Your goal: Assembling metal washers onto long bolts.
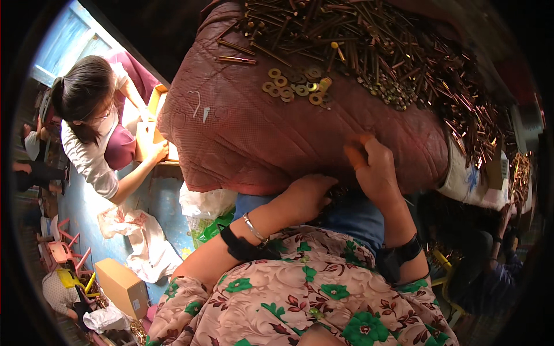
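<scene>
My left hand (309,197) is at the near edge of a maroon quilted cover (242,138), just above my lap. Its fingers are curled closed, and whatever they hold is hidden. Some small dark pieces (337,196) show beside its fingertips, too dim to name. Over the cover's near part, my right hand (374,164) has bent fingers smeared by motion; nothing can be made out in them. Beyond both hands lie a loose group of brass-coloured flat washers (285,86), a pile of small nuts (384,92) and a large heap of long bolts (369,34).
At the left a person (92,127) handles an open cardboard box (147,138). Below are a white sack (141,242), a closed carton (122,287) and pink stools (60,254). Another person's arm (499,236) shows at the right, near more bolts (521,173).
</scene>
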Demonstrator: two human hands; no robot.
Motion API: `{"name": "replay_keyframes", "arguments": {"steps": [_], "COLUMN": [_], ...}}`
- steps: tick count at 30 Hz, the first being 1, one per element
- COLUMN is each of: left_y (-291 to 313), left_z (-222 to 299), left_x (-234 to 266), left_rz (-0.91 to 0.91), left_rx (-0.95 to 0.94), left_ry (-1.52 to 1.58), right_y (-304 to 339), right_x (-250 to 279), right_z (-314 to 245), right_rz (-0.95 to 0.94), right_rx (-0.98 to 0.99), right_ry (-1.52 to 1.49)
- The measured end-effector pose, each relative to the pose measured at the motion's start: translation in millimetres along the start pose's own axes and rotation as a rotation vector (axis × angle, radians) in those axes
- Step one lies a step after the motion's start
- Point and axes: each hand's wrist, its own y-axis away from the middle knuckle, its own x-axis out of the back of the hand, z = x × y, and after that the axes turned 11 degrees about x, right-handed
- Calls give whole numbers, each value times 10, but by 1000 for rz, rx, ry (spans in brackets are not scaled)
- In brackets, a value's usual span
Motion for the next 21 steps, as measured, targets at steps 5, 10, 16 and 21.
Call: {"name": "replay_keyframes", "arguments": {"steps": [5, 10, 16, 21], "left_y": [-259, -650, -1013, -1137], "left_z": [191, -336, -740, -745], "left_x": [811, 1506, 1786, 1830], "left_rz": [368, 787, 827, 690], "left_rx": [97, 128, 191, 263], "left_ry": [124, -336, -669, -742], "right_y": [-577, -855, -835, -820], "right_x": [-273, -484, -577, -597], "right_z": [152, 103, 225, 304], "right_rz": [135, 71, 94, 159], "right_rx": [243, 280, 364, 367], "right_ry": [122, 242, 220, 202]}}
